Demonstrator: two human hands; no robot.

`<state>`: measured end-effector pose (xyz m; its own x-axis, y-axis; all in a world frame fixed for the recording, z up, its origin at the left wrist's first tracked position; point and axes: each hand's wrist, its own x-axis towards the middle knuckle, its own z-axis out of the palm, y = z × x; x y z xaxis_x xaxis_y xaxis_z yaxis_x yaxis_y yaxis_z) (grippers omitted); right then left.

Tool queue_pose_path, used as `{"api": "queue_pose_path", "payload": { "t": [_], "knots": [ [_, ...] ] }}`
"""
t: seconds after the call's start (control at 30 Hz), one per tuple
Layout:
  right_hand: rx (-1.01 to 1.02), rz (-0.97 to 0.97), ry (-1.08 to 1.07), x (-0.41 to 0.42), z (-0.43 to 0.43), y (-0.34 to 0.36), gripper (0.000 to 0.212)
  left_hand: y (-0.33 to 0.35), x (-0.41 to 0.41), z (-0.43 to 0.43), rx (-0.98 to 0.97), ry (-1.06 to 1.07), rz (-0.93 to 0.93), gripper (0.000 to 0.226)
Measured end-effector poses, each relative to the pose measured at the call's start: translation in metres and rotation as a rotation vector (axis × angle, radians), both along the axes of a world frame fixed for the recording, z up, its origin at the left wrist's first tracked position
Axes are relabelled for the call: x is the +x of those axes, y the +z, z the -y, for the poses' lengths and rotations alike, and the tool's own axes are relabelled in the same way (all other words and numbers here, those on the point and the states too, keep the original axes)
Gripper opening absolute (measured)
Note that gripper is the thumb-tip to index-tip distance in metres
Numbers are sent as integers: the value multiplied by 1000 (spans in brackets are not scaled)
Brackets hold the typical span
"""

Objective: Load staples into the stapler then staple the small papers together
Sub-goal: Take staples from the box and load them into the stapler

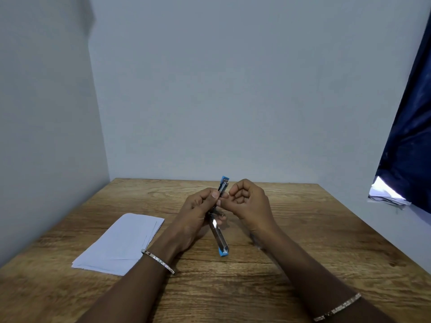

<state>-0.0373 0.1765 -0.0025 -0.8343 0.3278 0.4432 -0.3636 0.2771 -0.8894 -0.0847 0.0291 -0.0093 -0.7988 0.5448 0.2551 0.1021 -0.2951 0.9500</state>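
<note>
Head | left hand [198, 212] grips opened stapler [219, 220] | papers [121, 243] left on table [303, 229]

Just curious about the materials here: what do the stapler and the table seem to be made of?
The stapler, held opened out in the left hand, looks like shiny metal, since its long rail glints, with matte blue tips that are probably plastic. The table shows brown grain lines and knots with a dull finish: wood, or possibly a wood-look laminate.
</note>
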Motion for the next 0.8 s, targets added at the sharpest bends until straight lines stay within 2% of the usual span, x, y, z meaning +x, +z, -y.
{"api": "queue_pose_path", "payload": {
  "t": [0.4,0.8],
  "knots": [
    [167,-76,-129,8,9,7,29,-1,-1,0,0,-42,96,37],
    [233,-55,-181,7,6,7,11,-4,-4,1,-6,-97,150,48]
  ]
}}
